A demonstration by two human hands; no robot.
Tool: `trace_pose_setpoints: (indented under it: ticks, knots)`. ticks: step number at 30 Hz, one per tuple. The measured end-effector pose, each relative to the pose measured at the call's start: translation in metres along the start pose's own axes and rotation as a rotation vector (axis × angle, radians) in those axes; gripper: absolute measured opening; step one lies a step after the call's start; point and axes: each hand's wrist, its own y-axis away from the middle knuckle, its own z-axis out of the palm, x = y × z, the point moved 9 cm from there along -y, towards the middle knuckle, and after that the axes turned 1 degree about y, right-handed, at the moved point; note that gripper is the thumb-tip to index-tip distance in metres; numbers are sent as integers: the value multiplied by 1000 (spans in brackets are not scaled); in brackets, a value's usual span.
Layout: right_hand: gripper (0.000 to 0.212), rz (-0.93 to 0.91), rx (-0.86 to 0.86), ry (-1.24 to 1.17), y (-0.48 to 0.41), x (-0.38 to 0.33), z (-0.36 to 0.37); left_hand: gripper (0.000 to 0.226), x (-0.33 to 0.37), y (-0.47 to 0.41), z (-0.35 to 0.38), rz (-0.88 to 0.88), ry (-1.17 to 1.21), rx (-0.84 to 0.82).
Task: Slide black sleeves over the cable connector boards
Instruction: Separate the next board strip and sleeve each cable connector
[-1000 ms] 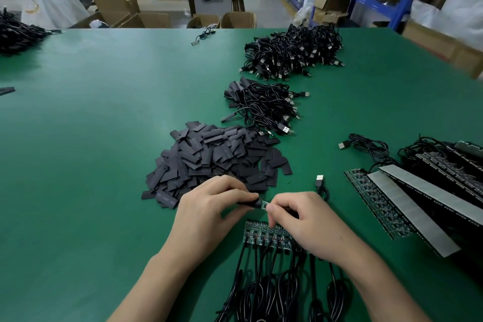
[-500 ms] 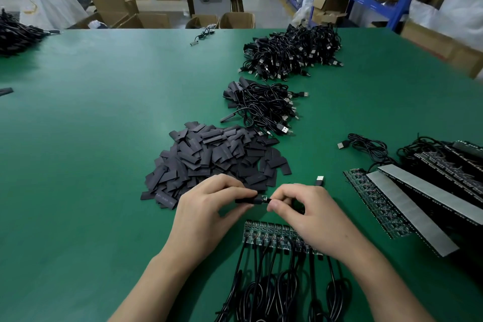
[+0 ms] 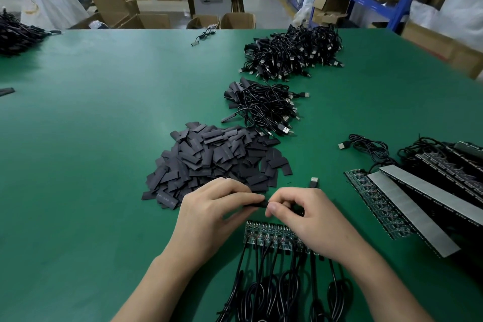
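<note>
My left hand (image 3: pixel 209 213) pinches a black sleeve (image 3: pixel 254 204) between thumb and fingers just above the table. My right hand (image 3: pixel 309 218) meets it from the right, its fingers curled round a cable end whose board is hidden inside the sleeve and my fingers. That cable's USB plug (image 3: pixel 314 181) lies just beyond my right hand. A row of bare green connector boards (image 3: pixel 266 235) with black cables lies below both hands. A heap of loose black sleeves (image 3: pixel 214 162) sits right behind my left hand.
A pile of sleeved cables (image 3: pixel 261 107) and a larger cable pile (image 3: pixel 292 52) lie farther back on the green table (image 3: pixel 91 138). LED strips with grey backing (image 3: pixel 418 196) and one loose cable (image 3: pixel 366 145) are at the right. Another cable pile (image 3: pixel 15 34) sits far left.
My two hands have drawn closer together. The green board end seen between them earlier is now covered by the sleeve and my fingers.
</note>
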Motion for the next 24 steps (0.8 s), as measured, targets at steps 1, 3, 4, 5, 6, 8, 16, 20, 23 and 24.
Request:
trace_pose_setpoints:
  ticks: [1,3,4,5,6,8,16,20,23,24]
  knots:
    - [19,8,13,-4,0,0,-2,16,-2,0,-1,-30,15,12]
    - [19,20,39,-22,-1,0,-5,26,-10,1,-5,-136,72,72]
    - [20,22,51,-36,-1,0,-7,30,-14,3,-8,-185,101,117]
    - [20,23,61,-49,-1,0,-8,30,-16,4,-11,-219,120,159]
    - [21,26,67,-60,-1,0,-9,28,-17,5,-14,-237,127,194]
    - [23,34,67,-74,0,0,-9,22,-17,6,-17,-250,122,238]
    - [21,39,76,-91,0,-2,-5,30,-6,2,-10,-160,14,206]
    - [21,32,82,-100,0,-4,-3,29,-7,2,-11,-157,50,219]
    - [20,11,109,-80,0,-5,-5,22,-13,3,-15,-240,180,251]
    - [19,0,115,-65,0,-6,-5,18,-20,5,-14,-322,278,263]
